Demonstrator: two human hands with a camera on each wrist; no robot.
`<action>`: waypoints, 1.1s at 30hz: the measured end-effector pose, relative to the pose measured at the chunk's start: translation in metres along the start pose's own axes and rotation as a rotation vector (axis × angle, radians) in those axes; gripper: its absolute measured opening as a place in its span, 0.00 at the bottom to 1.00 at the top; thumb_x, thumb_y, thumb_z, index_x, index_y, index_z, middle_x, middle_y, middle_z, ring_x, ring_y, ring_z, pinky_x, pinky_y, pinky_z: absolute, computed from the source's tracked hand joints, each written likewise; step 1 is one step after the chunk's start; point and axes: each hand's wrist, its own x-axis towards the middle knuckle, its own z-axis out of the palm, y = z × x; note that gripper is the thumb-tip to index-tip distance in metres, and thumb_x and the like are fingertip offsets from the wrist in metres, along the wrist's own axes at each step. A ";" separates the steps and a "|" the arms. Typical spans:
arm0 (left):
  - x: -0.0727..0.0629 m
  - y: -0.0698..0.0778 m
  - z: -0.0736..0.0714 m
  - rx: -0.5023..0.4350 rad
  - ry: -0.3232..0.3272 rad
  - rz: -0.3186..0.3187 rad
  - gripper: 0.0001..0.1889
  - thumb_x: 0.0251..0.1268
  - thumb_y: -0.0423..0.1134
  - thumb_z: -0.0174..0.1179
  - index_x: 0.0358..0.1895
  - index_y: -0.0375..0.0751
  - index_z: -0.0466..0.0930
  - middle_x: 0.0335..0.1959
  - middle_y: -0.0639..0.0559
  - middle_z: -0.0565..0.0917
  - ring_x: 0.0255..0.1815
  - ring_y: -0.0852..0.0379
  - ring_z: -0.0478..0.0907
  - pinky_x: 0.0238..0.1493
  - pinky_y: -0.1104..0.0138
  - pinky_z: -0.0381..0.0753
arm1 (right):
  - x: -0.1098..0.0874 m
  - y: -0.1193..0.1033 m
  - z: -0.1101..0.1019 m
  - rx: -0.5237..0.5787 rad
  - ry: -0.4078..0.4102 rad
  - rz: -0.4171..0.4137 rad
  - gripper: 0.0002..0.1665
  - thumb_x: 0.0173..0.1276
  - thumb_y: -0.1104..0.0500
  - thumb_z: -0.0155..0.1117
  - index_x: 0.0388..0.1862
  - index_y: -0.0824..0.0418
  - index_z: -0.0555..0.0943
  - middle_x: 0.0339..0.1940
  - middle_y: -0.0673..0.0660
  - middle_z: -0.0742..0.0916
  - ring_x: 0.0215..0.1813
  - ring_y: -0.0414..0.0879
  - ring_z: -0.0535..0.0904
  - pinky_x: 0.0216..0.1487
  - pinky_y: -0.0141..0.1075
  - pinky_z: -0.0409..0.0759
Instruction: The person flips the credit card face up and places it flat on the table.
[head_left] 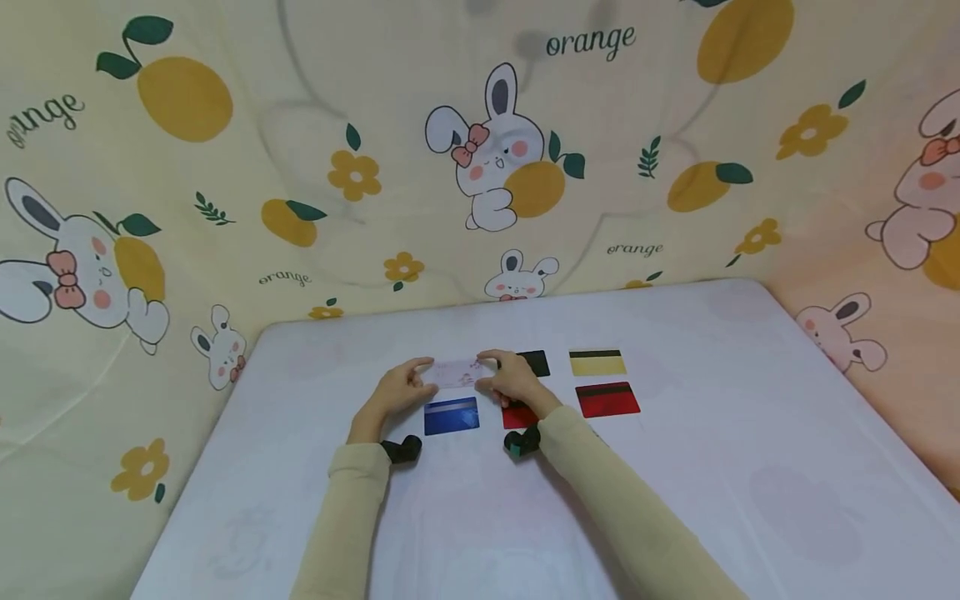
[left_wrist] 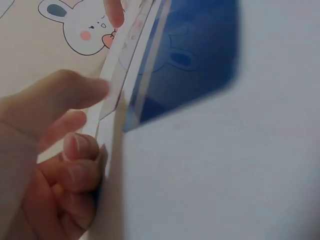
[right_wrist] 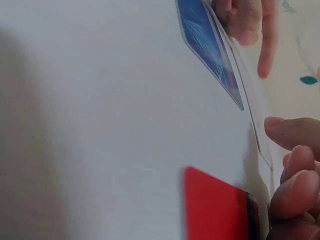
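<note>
A pale pink patterned card spans the gap between both hands near the back of the table. My left hand grips its left end, index finger at the far corner and thumb at the near one. At the other end, my right hand holds the right corners likewise. The left wrist view shows the left thumb against the card's edge and other fingers curled beneath. Just nearer than the pale card lies a blue card with a light stripe. A red card and a black card are partly covered by the right hand.
To the right lie a gold card with a dark stripe and another red card. Black wrist mounts sit on both wrists. A patterned cloth rises behind the white table.
</note>
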 end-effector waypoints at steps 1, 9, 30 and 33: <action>-0.001 -0.001 0.000 -0.015 0.002 0.019 0.30 0.60 0.39 0.64 0.66 0.39 0.70 0.25 0.55 0.74 0.27 0.61 0.68 0.34 0.71 0.68 | -0.001 0.000 0.001 -0.009 0.011 -0.019 0.33 0.60 0.57 0.70 0.65 0.53 0.74 0.08 0.49 0.75 0.09 0.39 0.68 0.15 0.28 0.67; -0.014 0.002 -0.001 -0.030 0.031 0.091 0.24 0.62 0.36 0.62 0.61 0.34 0.74 0.25 0.54 0.72 0.26 0.62 0.65 0.28 0.74 0.65 | -0.009 0.000 0.001 -0.016 0.037 -0.092 0.31 0.60 0.57 0.70 0.64 0.57 0.75 0.09 0.48 0.76 0.10 0.39 0.68 0.20 0.29 0.67; -0.043 0.005 -0.003 -0.056 -0.027 0.055 0.24 0.58 0.39 0.66 0.59 0.38 0.77 0.26 0.53 0.74 0.27 0.61 0.67 0.28 0.73 0.65 | -0.038 -0.001 0.002 0.090 -0.047 -0.086 0.34 0.56 0.59 0.73 0.63 0.56 0.76 0.13 0.51 0.76 0.12 0.40 0.67 0.20 0.30 0.63; -0.045 0.005 -0.003 -0.055 -0.038 0.055 0.24 0.57 0.39 0.67 0.59 0.38 0.78 0.26 0.53 0.73 0.27 0.60 0.67 0.29 0.73 0.65 | -0.039 0.000 0.005 0.084 -0.050 -0.081 0.34 0.55 0.58 0.74 0.63 0.56 0.76 0.11 0.48 0.71 0.12 0.39 0.63 0.19 0.29 0.61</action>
